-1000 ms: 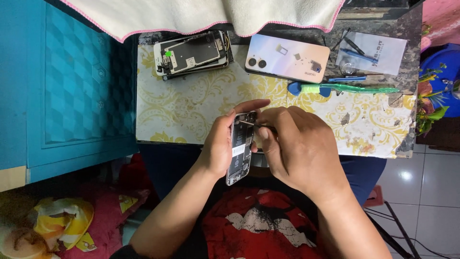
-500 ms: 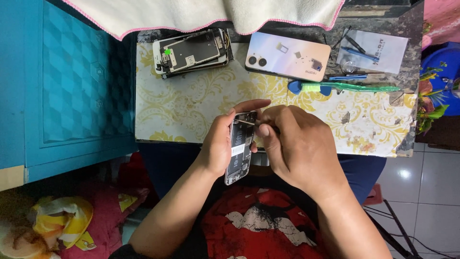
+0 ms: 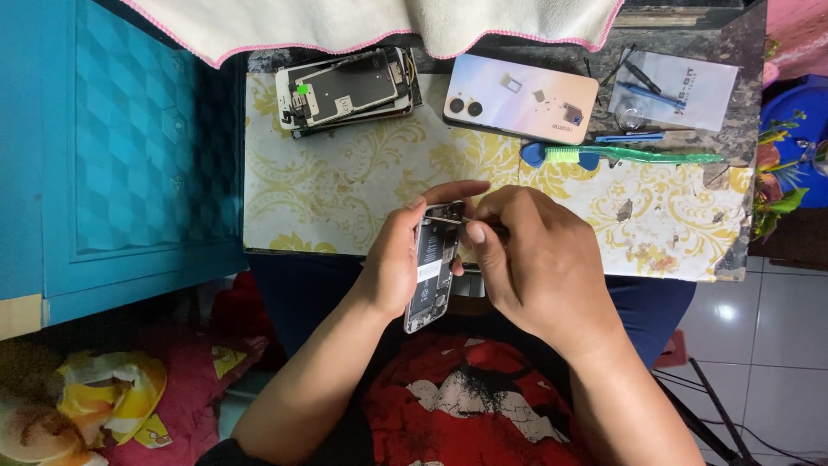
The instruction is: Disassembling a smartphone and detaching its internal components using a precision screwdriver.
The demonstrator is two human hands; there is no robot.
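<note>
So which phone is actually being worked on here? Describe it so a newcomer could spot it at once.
Start at the small table with the yellow-patterned cover; at its near edge, above the person's lap, the left hand holds an opened phone upright. The right hand touches its top end. Unlike the pale back cover and the dismantled phone lying on the table, this one is held, its insides exposed.
</note>
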